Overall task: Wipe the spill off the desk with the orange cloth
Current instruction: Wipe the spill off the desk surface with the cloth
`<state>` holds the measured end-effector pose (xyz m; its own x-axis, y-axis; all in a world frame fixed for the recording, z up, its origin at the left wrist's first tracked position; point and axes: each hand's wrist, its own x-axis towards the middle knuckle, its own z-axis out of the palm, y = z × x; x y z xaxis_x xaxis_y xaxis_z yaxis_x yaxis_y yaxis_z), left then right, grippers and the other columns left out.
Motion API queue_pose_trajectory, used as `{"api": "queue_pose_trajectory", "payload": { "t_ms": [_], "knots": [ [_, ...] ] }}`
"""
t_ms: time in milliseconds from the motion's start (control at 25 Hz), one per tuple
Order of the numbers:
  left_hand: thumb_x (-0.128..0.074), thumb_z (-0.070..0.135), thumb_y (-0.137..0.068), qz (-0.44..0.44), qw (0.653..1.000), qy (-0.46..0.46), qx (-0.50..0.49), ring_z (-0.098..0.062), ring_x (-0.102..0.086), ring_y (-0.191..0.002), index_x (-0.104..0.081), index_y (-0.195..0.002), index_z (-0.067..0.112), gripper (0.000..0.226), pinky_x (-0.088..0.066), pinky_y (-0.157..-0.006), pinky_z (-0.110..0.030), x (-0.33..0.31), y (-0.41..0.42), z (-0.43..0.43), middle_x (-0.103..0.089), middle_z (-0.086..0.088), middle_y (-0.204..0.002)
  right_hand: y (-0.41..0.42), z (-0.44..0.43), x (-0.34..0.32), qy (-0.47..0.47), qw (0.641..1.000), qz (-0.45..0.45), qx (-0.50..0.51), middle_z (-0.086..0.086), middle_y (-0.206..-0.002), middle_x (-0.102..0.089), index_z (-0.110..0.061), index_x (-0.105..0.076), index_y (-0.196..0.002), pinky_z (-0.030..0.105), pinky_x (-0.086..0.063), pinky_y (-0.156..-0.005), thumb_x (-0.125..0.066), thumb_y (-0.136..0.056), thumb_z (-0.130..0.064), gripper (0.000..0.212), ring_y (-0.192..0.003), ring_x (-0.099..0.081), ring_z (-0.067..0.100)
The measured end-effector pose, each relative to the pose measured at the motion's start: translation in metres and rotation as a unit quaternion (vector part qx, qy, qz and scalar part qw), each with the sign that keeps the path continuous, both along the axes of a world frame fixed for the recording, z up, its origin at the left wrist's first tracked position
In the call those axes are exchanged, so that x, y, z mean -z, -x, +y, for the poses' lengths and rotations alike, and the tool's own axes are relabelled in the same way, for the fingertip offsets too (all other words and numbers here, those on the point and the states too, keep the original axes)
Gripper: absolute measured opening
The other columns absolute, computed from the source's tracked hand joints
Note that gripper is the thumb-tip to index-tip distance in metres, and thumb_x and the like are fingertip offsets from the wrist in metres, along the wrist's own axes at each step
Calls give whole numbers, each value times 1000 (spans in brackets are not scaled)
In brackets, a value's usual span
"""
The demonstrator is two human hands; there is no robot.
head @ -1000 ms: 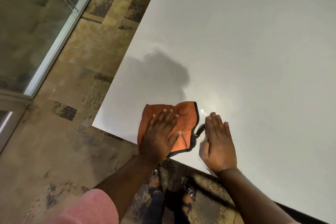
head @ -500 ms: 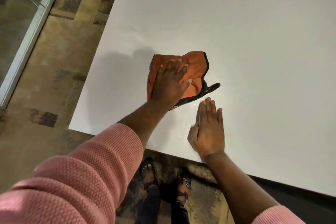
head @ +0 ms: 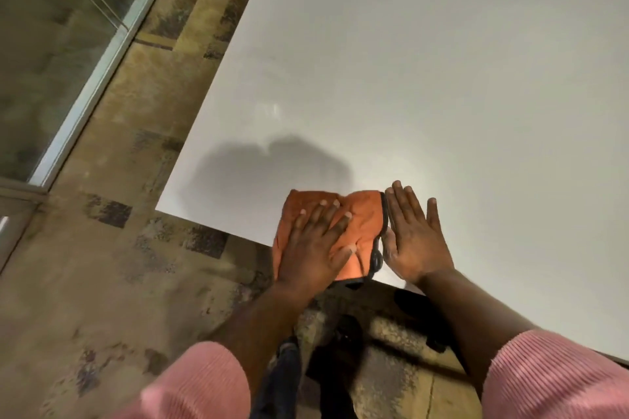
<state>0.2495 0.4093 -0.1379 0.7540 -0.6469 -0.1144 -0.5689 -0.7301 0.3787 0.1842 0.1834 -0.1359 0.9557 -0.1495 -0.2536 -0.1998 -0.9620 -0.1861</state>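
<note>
The orange cloth (head: pixel 366 219), edged in black, lies at the near edge of the white desk (head: pixel 442 78), partly hanging over it. My left hand (head: pixel 315 245) presses flat on the cloth with fingers spread. My right hand (head: pixel 413 235) lies flat on the bare desk right beside the cloth's right edge, fingers straight and holding nothing. A faint wet sheen (head: pixel 275 109) shows on the desk farther back. No clear puddle is visible near the cloth.
The desk's left edge and near corner (head: pixel 160 207) border patterned brown carpet (head: pixel 102 265). A glass wall with a metal frame (head: pixel 88 85) runs along the far left. My feet (head: pixel 340 333) stand just below the desk's near edge.
My left hand has pulled the cloth back from the desk's interior to its near edge. My right hand stayed flat on the desk beside it.
</note>
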Motion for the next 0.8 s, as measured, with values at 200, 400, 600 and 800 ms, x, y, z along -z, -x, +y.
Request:
{"api": "queue_pose_trajectory", "payload": {
  "t_ms": [200,400,600,800],
  "knots": [
    [-42,57,-102,-29,999,-4,-13,-15,-15,-158,-36,-156,37,58,-5,-127,-42,8,28,1,-24,8,-169,3,-8,2,6,1000,-24,-18,6,-173,-6,-13,-12,-165,55,-2,-128,-30,-99,-34,71,-160,-3,22],
    [-39,53,-104,-24,997,-11,-76,-16,-19,-157,-39,-155,36,54,1,-126,-38,5,-25,-17,-28,6,-168,-4,0,3,4,1000,-17,-5,9,-173,-4,-9,-12,-164,52,-2,-129,-25,-101,-37,70,-160,2,23],
    [-37,49,-106,-34,993,16,-111,-19,-20,-157,-40,-157,31,54,-9,-129,-45,1,-89,-26,-30,2,-168,-35,33,-3,-22,999,-31,3,8,-173,-2,-11,-9,-165,46,2,-130,-22,-102,-40,70,-160,7,20],
    [-47,42,-106,-48,988,35,-141,-23,-27,-155,-50,-151,24,49,-11,-126,-45,-6,-192,-27,-40,-3,-163,-79,84,-4,-46,998,-38,19,10,-173,1,-9,-8,-164,45,6,-129,-19,-105,-41,69,-159,12,21]
  ]
}}
